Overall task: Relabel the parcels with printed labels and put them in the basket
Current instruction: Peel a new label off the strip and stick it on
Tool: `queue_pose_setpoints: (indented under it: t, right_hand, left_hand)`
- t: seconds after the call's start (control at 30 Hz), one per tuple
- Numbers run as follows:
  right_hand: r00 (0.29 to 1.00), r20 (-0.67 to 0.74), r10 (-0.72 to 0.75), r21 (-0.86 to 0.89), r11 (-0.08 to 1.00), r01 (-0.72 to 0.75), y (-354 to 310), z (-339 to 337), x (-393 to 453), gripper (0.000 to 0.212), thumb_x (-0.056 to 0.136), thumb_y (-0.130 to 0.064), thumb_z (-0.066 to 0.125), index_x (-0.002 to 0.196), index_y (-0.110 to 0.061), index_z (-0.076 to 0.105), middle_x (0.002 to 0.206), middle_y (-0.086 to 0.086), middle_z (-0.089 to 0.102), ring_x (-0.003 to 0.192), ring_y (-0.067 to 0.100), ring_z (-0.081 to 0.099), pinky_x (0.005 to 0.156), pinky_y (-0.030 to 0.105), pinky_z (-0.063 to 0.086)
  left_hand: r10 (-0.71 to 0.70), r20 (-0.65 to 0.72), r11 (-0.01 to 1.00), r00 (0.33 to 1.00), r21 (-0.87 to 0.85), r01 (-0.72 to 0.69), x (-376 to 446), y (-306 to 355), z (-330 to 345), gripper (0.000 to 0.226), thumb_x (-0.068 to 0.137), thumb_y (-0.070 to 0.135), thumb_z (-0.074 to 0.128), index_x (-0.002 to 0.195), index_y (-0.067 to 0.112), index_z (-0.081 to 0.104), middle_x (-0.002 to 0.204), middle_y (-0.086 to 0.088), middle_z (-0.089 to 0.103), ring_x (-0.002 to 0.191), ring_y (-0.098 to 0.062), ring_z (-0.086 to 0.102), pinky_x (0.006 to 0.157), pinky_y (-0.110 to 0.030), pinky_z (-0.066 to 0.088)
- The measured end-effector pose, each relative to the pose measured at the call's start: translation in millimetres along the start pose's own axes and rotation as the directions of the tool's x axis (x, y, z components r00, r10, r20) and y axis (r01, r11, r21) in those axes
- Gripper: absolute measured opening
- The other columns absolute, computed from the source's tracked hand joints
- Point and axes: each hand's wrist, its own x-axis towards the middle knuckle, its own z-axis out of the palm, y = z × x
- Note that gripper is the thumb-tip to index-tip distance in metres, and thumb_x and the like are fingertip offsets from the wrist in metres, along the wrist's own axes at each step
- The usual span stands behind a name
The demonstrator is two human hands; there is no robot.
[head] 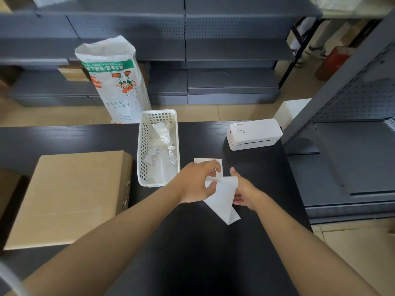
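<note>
Both hands grip one white label sheet: left hand (197,181) pinches its top edge, right hand (245,192) holds the label sheet (223,201) above the surface (192,242).

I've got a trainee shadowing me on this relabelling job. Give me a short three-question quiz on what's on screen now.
1. True or false: the white basket is empty.
2. What lies on the table left of the basket?
3. Which hand pinches the top edge of the white sheet?

Key
1. False; crumpled white packets lie in it.
2. A cardboard box.
3. The left hand; the right hand holds its side.
</note>
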Motion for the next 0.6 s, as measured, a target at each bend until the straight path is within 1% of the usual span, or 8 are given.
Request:
queue_pose_setpoints:
  t: [0.07,0.17,0.2,0.3,0.33,0.4,0.47,0.6]
  right_hand:
    - [0.993,0.109,0.037,0.036,0.999,-0.041,5,3,-6,0.054,0.090,-0.065,0.044,0.113,-0.018,0.060,0.111,0.011,0.066,0.103,0.028,0.062,0.093,0.039,0.050]
    - [0.970,0.243,-0.011,0.136,0.990,-0.023,12,9,-15,0.038,0.090,-0.046,0.060,0.107,-0.013,0.065,0.104,0.015,0.068,0.095,0.031,0.063,0.083,0.040,0.052]
    - [0.970,0.239,-0.035,0.146,0.989,0.000,15,9,-17,0.034,0.090,-0.039,0.063,0.106,-0.010,0.067,0.102,0.016,0.067,0.093,0.032,0.063,0.081,0.040,0.051]
    - [0.986,0.146,-0.077,0.080,0.995,0.065,26,10,-22,0.035,0.087,-0.027,0.066,0.114,-0.004,0.065,0.113,0.016,0.064,0.107,0.032,0.059,0.098,0.044,0.045]
    - [0.987,0.130,-0.097,0.041,0.995,0.092,30,12,-24,0.034,0.087,-0.025,0.065,0.115,-0.006,0.064,0.113,0.011,0.064,0.108,0.027,0.058,0.096,0.041,0.045]
    - [0.982,0.131,-0.135,-0.051,0.988,0.143,37,16,-31,0.028,0.088,-0.021,0.064,0.115,-0.013,0.064,0.109,0.004,0.065,0.103,0.019,0.060,0.081,0.031,0.047]
    - [0.981,0.109,-0.160,-0.072,0.983,0.168,48,18,-39,0.028,0.089,-0.014,0.064,0.117,-0.016,0.060,0.109,0.004,0.067,0.098,0.019,0.065,0.071,0.027,0.052]
    - [0.984,0.021,-0.179,-0.085,0.980,0.180,83,22,-47,0.058,0.085,-0.006,0.068,0.134,-0.021,0.041,0.104,0.003,0.061,0.091,0.017,0.067,0.073,0.027,0.055]
  left_hand:
    - [0.011,0.049,1.000,0.999,-0.023,-0.010,-9,2,0,0.037,0.086,0.031,0.060,0.120,0.030,0.045,0.117,0.009,0.060,0.102,-0.013,0.058,0.091,-0.031,0.049]
    - [0.032,0.085,0.999,0.996,-0.026,-0.030,-23,7,2,0.034,0.085,0.031,0.059,0.117,0.033,0.046,0.113,0.014,0.057,0.099,-0.012,0.057,0.089,-0.032,0.050]
    - [0.033,0.096,0.999,0.995,-0.026,-0.031,-28,9,2,0.033,0.085,0.031,0.060,0.116,0.033,0.048,0.110,0.016,0.056,0.097,-0.010,0.057,0.088,-0.033,0.051]
    - [0.021,0.157,1.000,0.987,-0.020,-0.018,-46,16,7,0.036,0.085,0.040,0.061,0.118,0.037,0.048,0.108,0.020,0.056,0.097,-0.005,0.056,0.089,-0.029,0.049]
    - [0.010,0.193,1.000,0.981,-0.012,-0.007,-53,17,9,0.038,0.084,0.045,0.062,0.119,0.038,0.047,0.109,0.020,0.056,0.099,-0.004,0.056,0.090,-0.027,0.047]
    - [-0.042,0.277,0.999,0.960,-0.008,0.046,-66,20,18,0.044,0.082,0.056,0.061,0.120,0.040,0.046,0.112,0.021,0.056,0.104,-0.006,0.055,0.092,-0.028,0.045]
    - [-0.116,0.351,0.987,0.929,-0.068,0.149,-79,23,32,0.045,0.083,0.060,0.057,0.121,0.039,0.048,0.116,0.019,0.056,0.107,-0.007,0.055,0.096,-0.031,0.044]
    - [-0.208,0.390,0.946,0.897,-0.152,0.286,-99,26,66,0.031,0.092,0.045,0.055,0.119,0.030,0.055,0.121,0.012,0.059,0.108,-0.007,0.057,0.099,-0.033,0.046]
